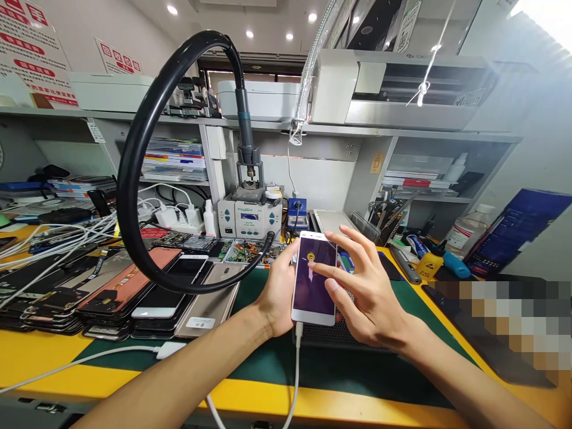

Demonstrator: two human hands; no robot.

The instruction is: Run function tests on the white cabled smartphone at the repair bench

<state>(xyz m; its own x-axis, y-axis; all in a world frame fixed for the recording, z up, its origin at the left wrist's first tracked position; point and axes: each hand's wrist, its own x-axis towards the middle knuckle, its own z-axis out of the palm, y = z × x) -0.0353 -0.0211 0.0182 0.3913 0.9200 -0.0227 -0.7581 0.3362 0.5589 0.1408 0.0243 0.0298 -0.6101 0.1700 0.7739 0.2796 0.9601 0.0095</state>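
Observation:
A white smartphone (328, 316) is held upright above the bench, its dark purple screen lit with a small yellow icon. My left hand (280, 295) grips the phone along its left side, with the fingers hidden behind it. My right hand (366, 292) has its fingers spread over the screen, and the index fingertip is at the icon, seemingly touching the glass. From the phone's bottom edge a white charging cable (298, 351) runs down past the front of the bench.
Stacks of phones and screens (156, 298) cover the left side. A hot-air station (250, 217) with a looping black hose (129, 149) stands behind on the left. A green mat (263, 363) lies under my hands. Bottles, tools and a yellow dispenser (429, 265) stand at the right.

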